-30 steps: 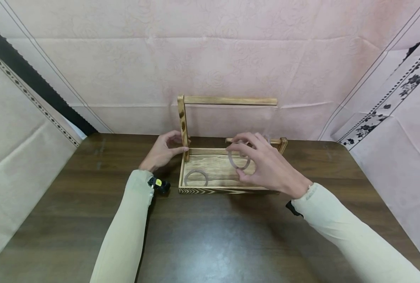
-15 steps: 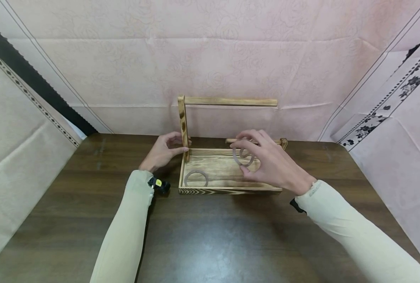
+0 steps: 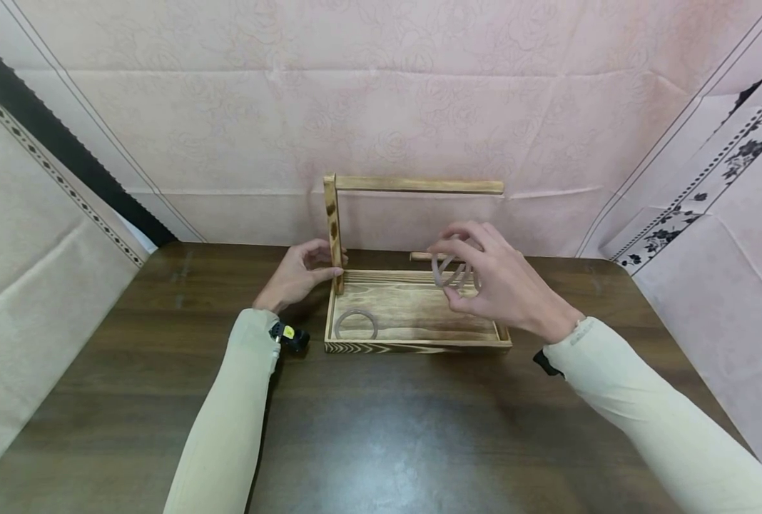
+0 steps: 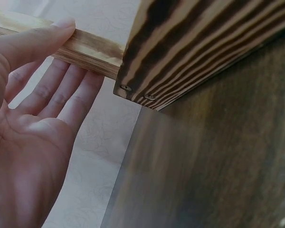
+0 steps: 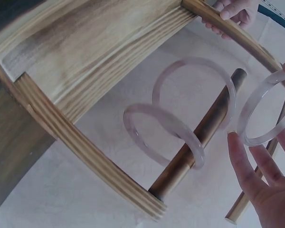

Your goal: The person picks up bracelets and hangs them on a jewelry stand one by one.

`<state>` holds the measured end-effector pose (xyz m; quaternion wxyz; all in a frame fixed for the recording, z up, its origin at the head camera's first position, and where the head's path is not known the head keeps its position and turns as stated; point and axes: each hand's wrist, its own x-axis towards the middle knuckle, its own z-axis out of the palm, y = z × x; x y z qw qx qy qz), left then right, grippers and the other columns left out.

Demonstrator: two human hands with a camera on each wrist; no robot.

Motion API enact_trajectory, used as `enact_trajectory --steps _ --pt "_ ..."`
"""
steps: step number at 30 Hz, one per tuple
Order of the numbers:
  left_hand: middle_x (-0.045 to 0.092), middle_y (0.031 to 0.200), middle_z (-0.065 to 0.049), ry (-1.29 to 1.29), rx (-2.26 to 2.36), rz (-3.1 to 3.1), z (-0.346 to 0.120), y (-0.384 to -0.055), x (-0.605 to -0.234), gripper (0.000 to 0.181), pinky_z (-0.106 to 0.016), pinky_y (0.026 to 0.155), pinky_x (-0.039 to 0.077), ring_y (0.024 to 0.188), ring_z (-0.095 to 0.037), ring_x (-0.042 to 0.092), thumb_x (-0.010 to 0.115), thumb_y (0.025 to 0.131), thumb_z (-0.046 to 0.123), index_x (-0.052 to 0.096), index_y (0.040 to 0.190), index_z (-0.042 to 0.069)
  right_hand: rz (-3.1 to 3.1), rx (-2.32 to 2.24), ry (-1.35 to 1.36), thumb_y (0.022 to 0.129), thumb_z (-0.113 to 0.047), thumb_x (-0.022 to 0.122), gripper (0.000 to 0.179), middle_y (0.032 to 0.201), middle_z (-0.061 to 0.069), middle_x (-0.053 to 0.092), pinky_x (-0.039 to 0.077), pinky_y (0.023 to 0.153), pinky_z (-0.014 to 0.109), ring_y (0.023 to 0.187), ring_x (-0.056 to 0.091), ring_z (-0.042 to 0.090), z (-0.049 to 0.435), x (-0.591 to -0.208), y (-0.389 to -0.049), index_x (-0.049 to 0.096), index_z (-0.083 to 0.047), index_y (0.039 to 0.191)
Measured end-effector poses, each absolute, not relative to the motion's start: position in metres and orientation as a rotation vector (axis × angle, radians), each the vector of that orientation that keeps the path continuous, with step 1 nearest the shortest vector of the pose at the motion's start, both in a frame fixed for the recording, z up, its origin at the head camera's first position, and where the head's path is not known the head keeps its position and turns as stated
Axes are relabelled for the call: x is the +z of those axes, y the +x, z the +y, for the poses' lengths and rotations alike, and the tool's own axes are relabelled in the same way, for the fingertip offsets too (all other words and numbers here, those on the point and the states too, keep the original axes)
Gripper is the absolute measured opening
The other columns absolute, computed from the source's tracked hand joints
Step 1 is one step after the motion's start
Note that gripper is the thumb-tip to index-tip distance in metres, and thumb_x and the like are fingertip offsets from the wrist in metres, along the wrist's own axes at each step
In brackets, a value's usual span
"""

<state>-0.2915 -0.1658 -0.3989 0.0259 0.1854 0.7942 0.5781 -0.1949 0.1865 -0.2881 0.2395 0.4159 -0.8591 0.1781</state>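
Observation:
My left hand holds the tall left post of a wooden bangle stand, thumb on one side and fingers on the other in the left wrist view. My right hand pinches a pale, translucent bangle between thumb and fingertips, above the stand's right half. In the right wrist view, two more such bangles hang on the lower wooden rod, left of the held one and apart from it. Another bangle lies in the stand's tray at front left.
The stand's long upper rod reaches right from the tall post, with a free end. A shorter post carries the lower rod. A dark wooden table lies beneath, and a pale cloth hangs close behind the stand.
My right hand has moved right and a little away from me, still pinching the bangle. My left hand and the stand have stayed in place.

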Motion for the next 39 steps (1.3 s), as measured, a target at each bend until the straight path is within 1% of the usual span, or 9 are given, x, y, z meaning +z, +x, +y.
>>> enact_trajectory --steps 5,10,15,19,23,28,31,34,39 --pt "0.072 0.123 -0.012 0.595 1.786 2.451 -0.165 -0.291 -0.399 0.035 -0.031 0.099 0.052 0.115 -0.023 0.066 0.077 0.092 0.012 0.066 0.124 0.009 -2.381 0.488 1.104 0.078 -0.014 0.075 0.052 0.134 0.008 0.057 0.049 0.091 0.045 0.120 0.052 0.027 0.190 -0.284 -0.196 0.065 -0.021 0.129" --pt "0.072 0.123 -0.012 0.619 1.781 2.450 -0.167 -0.289 -0.399 0.034 -0.026 0.097 0.052 0.115 -0.024 0.067 0.076 0.092 0.013 0.066 0.124 0.008 -2.392 0.504 1.088 0.078 -0.016 0.076 0.053 0.135 0.009 0.057 0.050 0.090 0.045 0.122 0.051 0.027 0.191 -0.284 -0.198 0.065 -0.019 0.130" --pt "0.070 0.126 -0.018 0.633 1.788 2.432 -0.168 -0.289 -0.399 0.036 -0.025 0.096 0.052 0.115 -0.025 0.067 0.075 0.093 0.012 0.064 0.127 0.004 -2.373 0.513 1.078 0.077 -0.016 0.078 0.053 0.134 0.008 0.057 0.048 0.091 0.044 0.121 0.051 0.026 0.192 -0.283 -0.200 0.066 -0.019 0.129" --pt "0.068 0.127 -0.022 0.664 1.795 2.421 -0.167 -0.291 -0.399 0.037 -0.025 0.096 0.053 0.115 -0.026 0.067 0.074 0.094 0.012 0.063 0.128 0.003 -2.355 0.508 1.062 0.078 -0.018 0.078 0.052 0.133 0.008 0.057 0.047 0.092 0.043 0.120 0.051 0.026 0.195 -0.281 -0.202 0.066 -0.019 0.128" --pt "0.069 0.126 -0.022 0.667 1.803 2.427 -0.166 -0.292 -0.398 0.035 -0.028 0.098 0.053 0.114 -0.026 0.067 0.074 0.094 0.012 0.064 0.126 0.004 -2.342 0.510 1.053 0.076 -0.017 0.077 0.052 0.132 0.008 0.058 0.046 0.090 0.040 0.119 0.052 0.025 0.197 -0.280 -0.204 0.067 -0.016 0.127" --pt "0.069 0.125 -0.020 0.664 1.782 2.432 -0.165 -0.291 -0.399 0.039 -0.030 0.098 0.053 0.115 -0.027 0.067 0.074 0.094 0.012 0.061 0.129 -0.001 -2.331 0.513 1.048 0.076 -0.016 0.077 0.053 0.132 0.010 0.058 0.046 0.088 0.040 0.117 0.052 0.026 0.200 -0.280 -0.206 0.067 -0.015 0.127" --pt "0.069 0.126 -0.019 0.660 1.770 2.431 -0.165 -0.291 -0.399 0.038 -0.026 0.096 0.053 0.116 -0.027 0.067 0.074 0.094 0.012 0.062 0.129 0.001 -2.319 0.513 1.049 0.077 -0.017 0.077 0.052 0.132 0.011 0.058 0.046 0.088 0.041 0.115 0.053 0.027 0.202 -0.280 -0.207 0.067 -0.014 0.127" --pt "0.069 0.126 -0.020 0.661 1.773 2.426 -0.166 -0.291 -0.400 0.036 -0.024 0.096 0.052 0.117 -0.029 0.066 0.074 0.094 0.012 0.063 0.127 0.004 -2.308 0.510 1.051 0.078 -0.017 0.078 0.050 0.130 0.013 0.058 0.045 0.090 0.042 0.116 0.053 0.027 0.204 -0.280 -0.209 0.067 -0.013 0.126" --pt "0.068 0.128 -0.022 0.654 1.772 2.422 -0.166 -0.291 -0.399 0.035 -0.028 0.100 0.051 0.119 -0.028 0.066 0.075 0.094 0.014 0.065 0.126 0.007 -2.308 0.523 1.040 0.078 -0.017 0.079 0.051 0.130 0.014 0.059 0.044 0.094 0.046 0.118 0.053 0.029 0.207 -0.278 -0.211 0.066 -0.013 0.127"
